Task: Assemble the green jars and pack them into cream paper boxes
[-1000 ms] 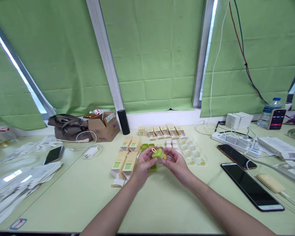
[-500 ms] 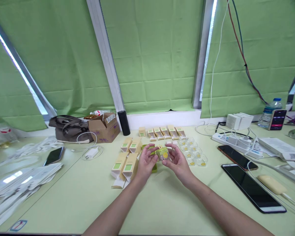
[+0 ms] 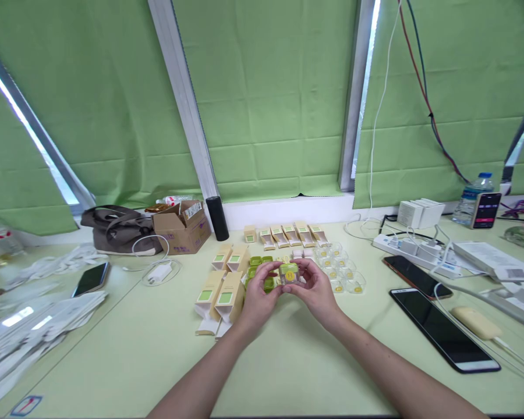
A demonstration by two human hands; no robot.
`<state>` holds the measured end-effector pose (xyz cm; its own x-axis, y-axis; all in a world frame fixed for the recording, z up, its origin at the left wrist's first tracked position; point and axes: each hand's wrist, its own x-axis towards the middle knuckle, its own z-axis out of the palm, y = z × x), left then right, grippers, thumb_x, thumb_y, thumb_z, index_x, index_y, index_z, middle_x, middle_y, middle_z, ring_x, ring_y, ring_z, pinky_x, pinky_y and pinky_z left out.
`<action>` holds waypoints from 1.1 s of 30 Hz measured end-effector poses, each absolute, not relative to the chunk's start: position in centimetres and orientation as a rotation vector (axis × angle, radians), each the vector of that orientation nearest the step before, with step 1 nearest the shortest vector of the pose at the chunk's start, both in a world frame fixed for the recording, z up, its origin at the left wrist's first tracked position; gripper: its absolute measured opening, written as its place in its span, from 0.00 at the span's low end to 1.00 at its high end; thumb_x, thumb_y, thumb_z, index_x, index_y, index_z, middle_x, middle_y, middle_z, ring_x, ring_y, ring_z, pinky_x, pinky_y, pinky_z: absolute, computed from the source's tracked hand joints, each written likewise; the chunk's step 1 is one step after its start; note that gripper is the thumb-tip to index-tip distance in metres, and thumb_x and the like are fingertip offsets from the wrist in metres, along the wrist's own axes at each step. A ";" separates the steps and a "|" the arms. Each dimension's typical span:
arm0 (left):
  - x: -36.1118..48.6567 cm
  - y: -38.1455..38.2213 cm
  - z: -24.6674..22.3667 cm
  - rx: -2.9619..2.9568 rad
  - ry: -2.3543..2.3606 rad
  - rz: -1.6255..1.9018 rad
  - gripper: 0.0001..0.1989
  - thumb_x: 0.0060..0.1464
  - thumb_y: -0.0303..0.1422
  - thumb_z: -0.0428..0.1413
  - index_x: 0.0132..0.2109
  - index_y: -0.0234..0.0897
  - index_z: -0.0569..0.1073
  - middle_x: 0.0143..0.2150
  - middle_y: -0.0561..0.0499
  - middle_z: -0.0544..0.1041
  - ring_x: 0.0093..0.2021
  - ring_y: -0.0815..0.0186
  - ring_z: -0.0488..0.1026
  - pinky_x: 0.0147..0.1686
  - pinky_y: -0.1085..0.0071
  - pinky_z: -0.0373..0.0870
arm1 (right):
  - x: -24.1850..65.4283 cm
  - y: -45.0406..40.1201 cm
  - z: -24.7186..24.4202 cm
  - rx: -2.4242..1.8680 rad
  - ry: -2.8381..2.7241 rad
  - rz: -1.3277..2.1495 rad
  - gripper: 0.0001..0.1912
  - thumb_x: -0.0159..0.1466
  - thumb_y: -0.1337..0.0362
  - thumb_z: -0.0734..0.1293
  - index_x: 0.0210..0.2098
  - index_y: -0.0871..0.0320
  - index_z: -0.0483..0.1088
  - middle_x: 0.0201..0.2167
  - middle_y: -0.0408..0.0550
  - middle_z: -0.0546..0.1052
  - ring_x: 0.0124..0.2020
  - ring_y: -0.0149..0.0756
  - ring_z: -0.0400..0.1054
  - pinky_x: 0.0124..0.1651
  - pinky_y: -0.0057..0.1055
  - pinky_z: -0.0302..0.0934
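Greens dominate, yellow accents

Small case: green top, clear body, round yellow sticker. Little tubs: solid green. Clear cups: yellow spots. Cartons: cream, green square label, white flaps. Counter: pale green. Curtains: plain green. Bag: grey-brown. Cardboard box: brown, purple print. Cylinder: black. Bottle cap: blue. Cable pair: red, dark blue.

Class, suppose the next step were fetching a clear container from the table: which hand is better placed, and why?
Probably the right hand: the clear containers sit just to its right, while the left hand is nearer the beige cartons. Both hold the green-topped container, though.
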<state>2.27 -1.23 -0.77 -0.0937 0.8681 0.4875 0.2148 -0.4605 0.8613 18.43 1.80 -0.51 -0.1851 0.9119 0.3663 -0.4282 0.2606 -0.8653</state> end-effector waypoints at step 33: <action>2.9 -3.4 0.4 2.162 1.436 1.779 0.21 0.64 0.33 0.61 0.62 0.47 0.72 0.57 0.42 0.73 0.63 0.50 0.65 0.63 0.50 0.66 | 18.4 0.4 0.2 -0.453 -1.153 1.404 0.31 0.52 0.59 0.83 0.52 0.48 0.72 0.44 0.45 0.73 0.47 0.39 0.73 0.48 0.36 0.74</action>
